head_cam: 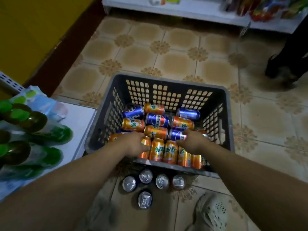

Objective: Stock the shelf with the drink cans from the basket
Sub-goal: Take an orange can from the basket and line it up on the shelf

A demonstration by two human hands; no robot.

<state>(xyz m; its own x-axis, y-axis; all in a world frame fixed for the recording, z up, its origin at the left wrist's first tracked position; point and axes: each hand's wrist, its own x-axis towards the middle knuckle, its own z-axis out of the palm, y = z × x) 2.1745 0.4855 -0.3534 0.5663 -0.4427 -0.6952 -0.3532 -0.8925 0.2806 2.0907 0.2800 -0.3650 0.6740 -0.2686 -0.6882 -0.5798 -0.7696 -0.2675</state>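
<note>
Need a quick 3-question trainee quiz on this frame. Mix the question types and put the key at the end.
1. True or false: the left hand and right hand both reach into the basket.
2. What colours are the cans inside it? A: orange and blue. B: green and red. C: all silver.
3. How many upright cans stand on the floor outside the basket?

Key: 1 true; 2 A; 3 five.

Small shop: stocked snack shelves [191, 13]
</note>
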